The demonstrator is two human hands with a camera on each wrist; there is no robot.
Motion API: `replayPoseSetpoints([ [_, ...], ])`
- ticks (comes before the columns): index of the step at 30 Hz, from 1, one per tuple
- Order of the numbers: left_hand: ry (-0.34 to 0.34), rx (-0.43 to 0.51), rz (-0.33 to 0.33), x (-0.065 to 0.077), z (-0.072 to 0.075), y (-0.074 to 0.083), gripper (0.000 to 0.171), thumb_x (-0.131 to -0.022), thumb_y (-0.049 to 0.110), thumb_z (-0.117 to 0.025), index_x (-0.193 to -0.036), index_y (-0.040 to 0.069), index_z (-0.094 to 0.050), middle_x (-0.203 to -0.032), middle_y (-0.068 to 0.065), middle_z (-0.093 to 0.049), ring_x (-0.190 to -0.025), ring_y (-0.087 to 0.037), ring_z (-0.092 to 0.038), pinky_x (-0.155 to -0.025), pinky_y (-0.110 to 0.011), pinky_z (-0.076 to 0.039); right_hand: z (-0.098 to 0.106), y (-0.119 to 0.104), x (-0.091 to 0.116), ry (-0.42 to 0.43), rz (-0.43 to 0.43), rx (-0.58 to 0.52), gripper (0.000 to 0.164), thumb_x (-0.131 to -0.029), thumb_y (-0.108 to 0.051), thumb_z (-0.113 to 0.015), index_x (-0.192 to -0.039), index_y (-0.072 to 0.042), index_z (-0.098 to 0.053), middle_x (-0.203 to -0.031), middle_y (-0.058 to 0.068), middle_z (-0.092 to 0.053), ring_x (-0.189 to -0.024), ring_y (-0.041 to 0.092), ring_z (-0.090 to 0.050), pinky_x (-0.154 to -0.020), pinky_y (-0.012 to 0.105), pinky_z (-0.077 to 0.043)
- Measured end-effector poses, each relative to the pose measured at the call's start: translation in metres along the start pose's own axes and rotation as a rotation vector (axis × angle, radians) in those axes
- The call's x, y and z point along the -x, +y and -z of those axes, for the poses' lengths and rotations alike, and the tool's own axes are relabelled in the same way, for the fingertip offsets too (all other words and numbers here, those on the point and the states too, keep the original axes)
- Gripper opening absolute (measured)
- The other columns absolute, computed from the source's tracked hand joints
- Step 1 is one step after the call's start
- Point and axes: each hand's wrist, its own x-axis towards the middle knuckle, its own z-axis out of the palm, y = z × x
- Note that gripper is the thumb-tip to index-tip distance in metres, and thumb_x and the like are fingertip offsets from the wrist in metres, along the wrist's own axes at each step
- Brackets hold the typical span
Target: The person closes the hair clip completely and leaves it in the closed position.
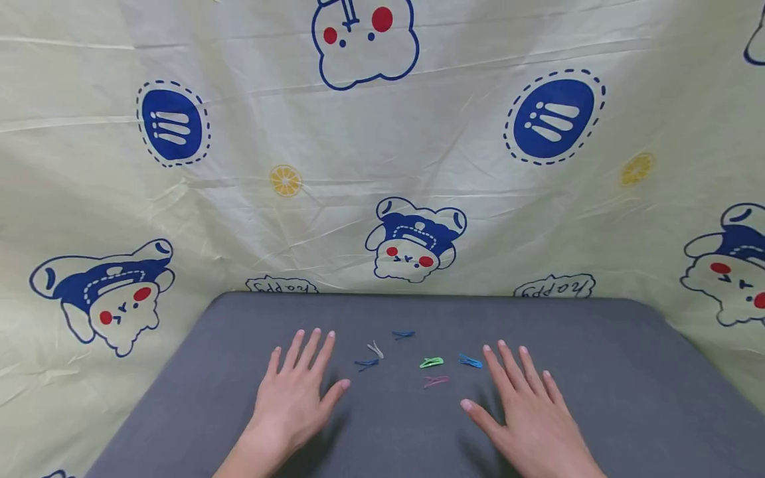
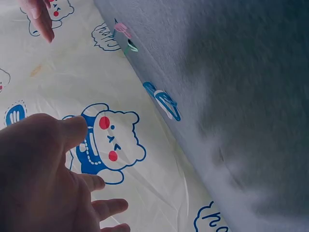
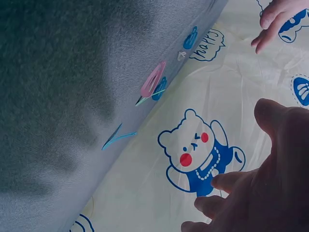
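Several small snap hair clips lie scattered on a dark grey table. A white hair clip and a dark blue hair clip are nearest my left hand, which hovers with its fingers spread. Farther back is another dark blue hair clip. Toward the middle sit a green hair clip and, closer to me, a pink hair clip. A bright blue hair clip lies just left of the fingertips of my right hand. That hand is also spread out above the table and holds nothing.
The grey table has rounded far corners. Behind and beside it hangs a cream cloth printed with blue bears, badges and orange slices. Both hands cast shadows on the tabletop.
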Motion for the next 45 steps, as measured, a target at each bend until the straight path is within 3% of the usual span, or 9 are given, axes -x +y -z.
replayPoseSetpoints([
  [7,0.008,-0.04,-0.059,-0.006,0.002,-0.01,0.074,-0.096,0.059,-0.047,-0.156,0.02,-0.028,-0.159,-0.007,-0.027,-0.147,-0.03,-0.017,-0.113,-0.058,-0.017,0.003,-0.002,-0.007,0.015,0.05,0.02,0.099,-0.084,-0.083,-0.034,-0.156,-0.016,-0.027,-0.162,0.012,-0.016,-0.147,0.038,-0.007,-0.11,0.064,-0.008],
  [15,-0.011,-0.022,-0.134,-0.019,0.001,-0.025,0.073,-0.097,0.057,-0.049,-0.156,0.021,-0.028,-0.16,-0.003,-0.026,-0.148,-0.026,-0.016,-0.114,-0.055,-0.017,-0.001,-0.002,-0.022,0.031,0.108,0.053,0.097,-0.085,-0.083,-0.034,-0.156,-0.019,-0.027,-0.162,0.01,-0.019,-0.148,0.037,-0.009,-0.112,0.063,-0.008],
  [19,-0.001,0.043,-0.194,-0.028,0.0,-0.03,0.07,-0.098,0.053,-0.051,-0.156,0.021,-0.03,-0.159,0.0,-0.028,-0.147,-0.023,-0.018,-0.115,-0.053,-0.017,-0.003,-0.003,-0.029,0.064,0.155,0.077,0.092,-0.087,-0.079,-0.037,-0.156,-0.019,-0.029,-0.161,0.008,-0.021,-0.148,0.034,-0.011,-0.114,0.058,-0.007],
  [23,0.016,0.135,-0.27,-0.038,-0.001,-0.035,0.066,-0.098,0.046,-0.056,-0.154,0.018,-0.035,-0.158,0.0,-0.032,-0.147,-0.02,-0.02,-0.115,-0.051,-0.02,-0.006,-0.005,-0.037,0.11,0.215,0.097,0.083,-0.09,-0.067,-0.052,-0.154,-0.019,-0.034,-0.16,0.007,-0.026,-0.148,0.032,-0.015,-0.116,0.054,-0.008],
  [29,0.022,0.3,-0.396,-0.054,-0.004,-0.04,0.058,-0.097,0.031,-0.063,-0.148,0.01,-0.044,-0.151,-0.006,-0.042,-0.143,-0.024,-0.031,-0.111,-0.048,-0.029,-0.009,-0.008,-0.052,0.164,0.318,0.102,0.074,-0.09,-0.053,-0.065,-0.15,-0.018,-0.042,-0.155,0.007,-0.036,-0.144,0.031,-0.027,-0.113,0.056,-0.017],
  [39,-0.034,0.459,-0.422,-0.079,-0.009,-0.04,0.044,-0.095,0.017,-0.067,-0.137,0.01,-0.056,-0.141,-0.007,-0.053,-0.134,-0.023,-0.045,-0.107,-0.044,-0.037,-0.014,-0.009,-0.075,0.239,0.449,0.012,0.053,-0.092,-0.033,-0.07,-0.138,-0.011,-0.057,-0.138,0.006,-0.056,-0.128,0.028,-0.049,-0.108,0.051,-0.032],
  [45,-0.065,0.524,-0.449,-0.096,-0.016,-0.042,0.038,-0.092,0.009,-0.069,-0.13,0.007,-0.062,-0.13,-0.006,-0.062,-0.124,-0.022,-0.054,-0.102,-0.043,-0.042,-0.02,-0.012,-0.088,0.227,0.465,-0.096,0.042,-0.092,-0.025,-0.071,-0.13,-0.009,-0.062,-0.129,0.006,-0.062,-0.12,0.027,-0.055,-0.098,0.051,-0.043],
])
